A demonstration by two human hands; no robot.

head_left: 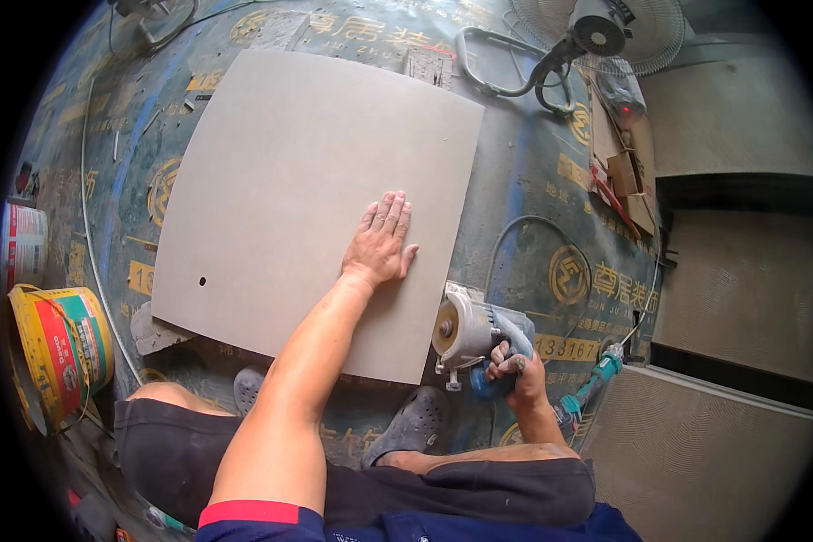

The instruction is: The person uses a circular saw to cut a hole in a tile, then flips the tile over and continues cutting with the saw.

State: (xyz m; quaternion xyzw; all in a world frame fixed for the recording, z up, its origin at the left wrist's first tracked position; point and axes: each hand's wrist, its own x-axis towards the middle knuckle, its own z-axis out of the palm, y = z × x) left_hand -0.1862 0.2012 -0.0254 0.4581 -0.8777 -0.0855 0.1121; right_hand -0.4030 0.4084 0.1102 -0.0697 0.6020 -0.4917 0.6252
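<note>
A large pale grey tile lies in front of me, raised on blocks, with a small dark round spot near its left corner. My left hand rests flat on its right half, fingers outstretched and holding nothing. Beside the tile's near right edge, my right hand is wrapped round the handle of a dusty circular tile saw. The saw's round metal housing faces the tile's edge; whether the blade touches the tile is hidden.
Printed protective sheeting covers the floor. A yellow bucket stands at left, a fan at the far right. A teal power tool and cables lie to the right, near large tiles. My shoe is close under the tile's near edge.
</note>
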